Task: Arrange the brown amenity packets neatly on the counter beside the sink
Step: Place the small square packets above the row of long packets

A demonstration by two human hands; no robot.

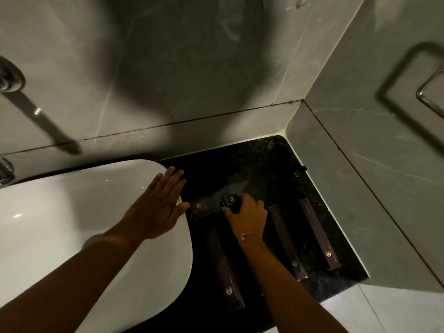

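Several brown amenity packets lie on the dark counter point(254, 174) right of the white sink point(72, 212). Three long ones lie roughly parallel: one point(224, 270) close to the sink, one point(286, 241) under my right forearm's edge, one point(318, 233) nearest the wall. A short packet point(199, 209) sits by the sink rim. My right hand point(247, 216) is shut on another short packet point(231, 200), fingers curled over it. My left hand point(159, 203) rests flat and open on the sink's right rim, holding nothing.
Grey tiled walls close the counter at the back and right. A small green-tinted bottle point(299, 171) and a faint second one point(271, 144) stand near the back right corner. A tap point(7, 78) is at the far left, a chrome rail point(430, 92) on the right wall.
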